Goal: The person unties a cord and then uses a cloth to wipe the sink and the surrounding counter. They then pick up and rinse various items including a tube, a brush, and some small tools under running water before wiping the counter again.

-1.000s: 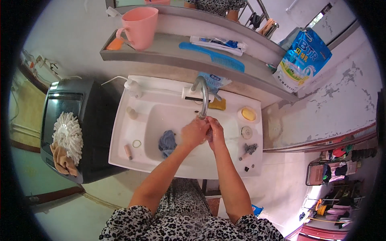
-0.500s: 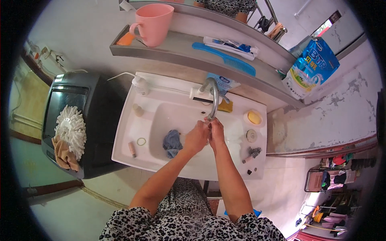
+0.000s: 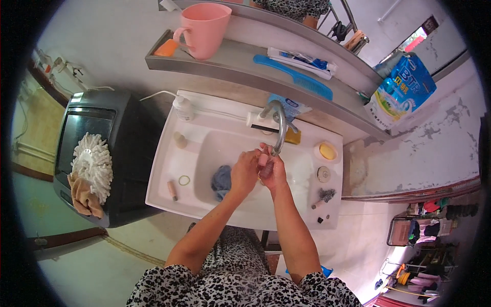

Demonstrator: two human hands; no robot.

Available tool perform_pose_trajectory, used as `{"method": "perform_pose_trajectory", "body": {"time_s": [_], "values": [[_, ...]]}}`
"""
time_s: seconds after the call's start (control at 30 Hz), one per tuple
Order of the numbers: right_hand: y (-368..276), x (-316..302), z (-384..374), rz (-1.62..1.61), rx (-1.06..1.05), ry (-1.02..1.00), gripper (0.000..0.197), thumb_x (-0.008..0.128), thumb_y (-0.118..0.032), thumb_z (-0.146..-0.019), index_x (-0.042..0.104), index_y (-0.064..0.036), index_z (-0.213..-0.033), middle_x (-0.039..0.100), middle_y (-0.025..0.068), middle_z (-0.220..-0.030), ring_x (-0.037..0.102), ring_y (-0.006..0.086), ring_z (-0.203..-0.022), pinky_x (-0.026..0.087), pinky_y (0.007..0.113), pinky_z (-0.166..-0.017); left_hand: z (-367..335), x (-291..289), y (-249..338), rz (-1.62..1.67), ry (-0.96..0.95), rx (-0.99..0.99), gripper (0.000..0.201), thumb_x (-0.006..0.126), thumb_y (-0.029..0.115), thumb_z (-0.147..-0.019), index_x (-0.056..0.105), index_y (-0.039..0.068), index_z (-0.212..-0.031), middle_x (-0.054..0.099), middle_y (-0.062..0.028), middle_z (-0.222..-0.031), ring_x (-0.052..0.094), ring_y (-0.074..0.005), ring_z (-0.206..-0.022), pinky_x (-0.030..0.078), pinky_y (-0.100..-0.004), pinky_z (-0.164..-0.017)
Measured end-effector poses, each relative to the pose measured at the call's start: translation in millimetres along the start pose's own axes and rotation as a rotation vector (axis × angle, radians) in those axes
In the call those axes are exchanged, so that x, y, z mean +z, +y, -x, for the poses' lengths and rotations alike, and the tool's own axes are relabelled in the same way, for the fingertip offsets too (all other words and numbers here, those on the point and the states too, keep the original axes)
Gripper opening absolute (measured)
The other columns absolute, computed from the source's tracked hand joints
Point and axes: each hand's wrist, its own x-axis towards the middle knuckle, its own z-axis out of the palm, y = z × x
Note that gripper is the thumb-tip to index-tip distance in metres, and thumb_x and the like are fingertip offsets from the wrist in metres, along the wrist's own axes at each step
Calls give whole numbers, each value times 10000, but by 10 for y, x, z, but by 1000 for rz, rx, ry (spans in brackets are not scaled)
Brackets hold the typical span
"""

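Under the curved metal faucet [image 3: 282,128], my two hands are together over the white sink basin [image 3: 204,153]. My right hand [image 3: 277,173] is curled around a small pinkish object [image 3: 263,159], partly see-through in its lower part; its exact kind is unclear. My left hand [image 3: 245,171] presses close beside it with fingers curled, and whatever they grip is hidden. A wet blue-grey cloth [image 3: 221,181] lies in the basin beside my left wrist.
A yellow soap bar [image 3: 327,150] sits in a dish at right, near a round drain plug [image 3: 323,174] and a steel scourer [image 3: 326,194]. A white bottle [image 3: 182,108] stands at back left. Above, the shelf [image 3: 230,64] holds a pink jug [image 3: 205,30] and blue comb [image 3: 294,77].
My hands have drawn slightly down from the faucet's mouth and turned, so the pinkish object now shows between them. The whole view has shifted slightly.
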Motion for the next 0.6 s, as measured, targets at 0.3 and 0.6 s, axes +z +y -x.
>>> {"method": "perform_pose_trajectory", "body": {"time_s": [0.3, 0.6], "values": [[-96, -15, -64, 156, -61, 100, 171, 575, -134, -827, 530, -109, -991, 588, 75, -882, 580, 220, -814, 498, 360, -627, 79, -218, 85, -370, 42, 411, 135, 558, 113, -776, 628, 91, -889, 633, -50, -850, 556, -254, -855, 352, -391, -829], [17, 130, -109, 463, 30, -53, 290, 618, -47, -750, 514, -73, -1020, 557, 46, -814, 575, 175, -695, 478, 287, -507, 328, -540, -386, -551, -19, 204, 147, 536, 178, -821, 602, 84, -730, 589, -59, -643, 551, -274, -695, 376, -396, -778]]}}
